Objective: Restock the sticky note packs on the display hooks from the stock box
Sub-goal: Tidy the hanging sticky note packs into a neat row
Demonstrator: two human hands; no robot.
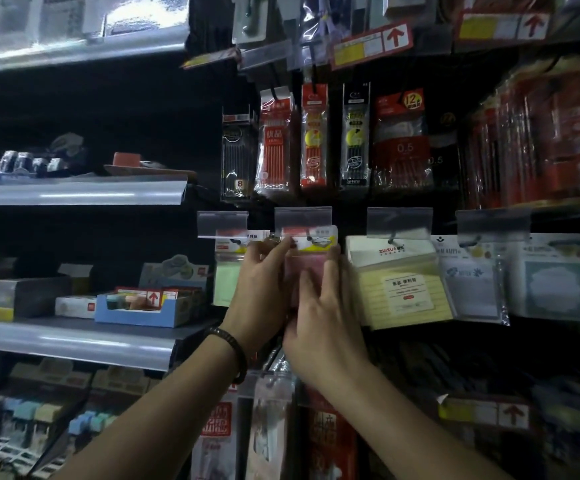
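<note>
2 hands meet at the pink pack, which hangs below a clear tag holder, between a green pack and a yellow pack. Left hand reaches its fingertips to the pack's header; whether they pinch it I cannot tell. Right hand lies released, straight fingers flat on the pack's front. 1 dark bracelet circles the left wrist.

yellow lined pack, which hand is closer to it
Right. The right hand sits just left of the yellow lined pack; the left hand is farther left, beside the green pack.
</note>
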